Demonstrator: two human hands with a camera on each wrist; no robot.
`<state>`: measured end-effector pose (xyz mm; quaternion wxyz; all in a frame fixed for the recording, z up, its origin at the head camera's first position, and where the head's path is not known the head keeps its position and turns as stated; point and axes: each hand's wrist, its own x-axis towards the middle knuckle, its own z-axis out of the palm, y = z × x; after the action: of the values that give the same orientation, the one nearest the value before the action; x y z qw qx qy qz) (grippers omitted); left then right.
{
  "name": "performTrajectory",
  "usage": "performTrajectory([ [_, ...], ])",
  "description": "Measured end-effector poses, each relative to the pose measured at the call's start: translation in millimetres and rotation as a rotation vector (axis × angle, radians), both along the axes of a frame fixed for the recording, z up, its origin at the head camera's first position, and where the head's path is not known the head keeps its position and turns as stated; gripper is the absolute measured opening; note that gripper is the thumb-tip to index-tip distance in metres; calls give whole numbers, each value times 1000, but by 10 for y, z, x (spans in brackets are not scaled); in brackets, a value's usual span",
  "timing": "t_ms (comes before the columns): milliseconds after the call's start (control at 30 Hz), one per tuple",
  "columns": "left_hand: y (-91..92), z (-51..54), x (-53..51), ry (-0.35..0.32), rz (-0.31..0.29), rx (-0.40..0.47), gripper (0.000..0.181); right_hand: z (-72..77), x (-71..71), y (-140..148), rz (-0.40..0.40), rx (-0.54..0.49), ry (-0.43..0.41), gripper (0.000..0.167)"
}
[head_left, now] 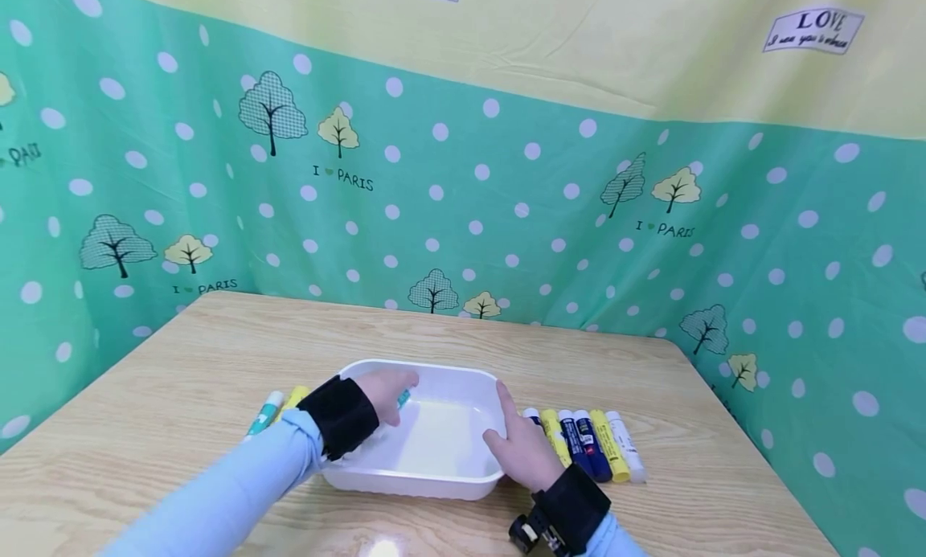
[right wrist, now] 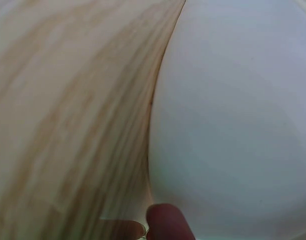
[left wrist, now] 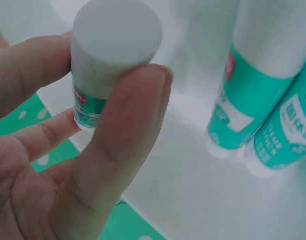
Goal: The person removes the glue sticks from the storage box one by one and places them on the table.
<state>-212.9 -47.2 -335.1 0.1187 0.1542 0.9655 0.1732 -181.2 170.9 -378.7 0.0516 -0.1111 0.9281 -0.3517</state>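
Note:
My left hand [head_left: 383, 392] is over the left part of a white plastic bin [head_left: 412, 485]. Its thumb and fingers pinch a teal glue stick [left wrist: 118, 37] with a white cap. Two more teal glue sticks [left wrist: 257, 95] lie side by side against the white plastic, in the left wrist view; in the head view my left hand and wristband hide that spot. My right hand [head_left: 524, 448] touches the bin's right rim, index finger straight along it and thumb apart. A fingertip [right wrist: 167, 222] shows by the bin's outer wall in the right wrist view.
Right of the bin, several glue sticks [head_left: 611, 444] in dark blue, yellow and white lie in a row. Left of it are a teal glue stick [head_left: 268, 412] and a yellow one [head_left: 295, 398], partly behind my left arm. A dotted curtain [head_left: 448, 219] hangs behind the wooden table [head_left: 579, 356].

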Motion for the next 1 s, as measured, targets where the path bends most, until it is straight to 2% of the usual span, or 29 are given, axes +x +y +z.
performTrajectory([
  [100, -30, 76, 29, 53, -17, -27, 52, -4, -7, 4, 3, -7, 1, 70],
  [233, -96, 245, 78, 97, -42, -48, 54, -17, -24, 8, 5, -12, -1, 70],
  [433, -272, 521, 182, 71, -40, -22, 57, -32, -39, 1, 8, -14, -8, 69],
  [533, -397, 586, 216, 63, -26, -9, 59, -33, -40, -2, 8, -17, -10, 69],
  [667, -604, 589, 243, 108, -31, -20, 59, -34, -38, -4, 11, -24, -9, 69],
  [867, -937, 495, 243, 176, -11, -38, 60, -28, -33, 0, 10, -18, -1, 69],
  [1000, -1153, 412, 243, 137, 53, -26, 62, -27, -30, -3, 8, -16, -3, 68],
])
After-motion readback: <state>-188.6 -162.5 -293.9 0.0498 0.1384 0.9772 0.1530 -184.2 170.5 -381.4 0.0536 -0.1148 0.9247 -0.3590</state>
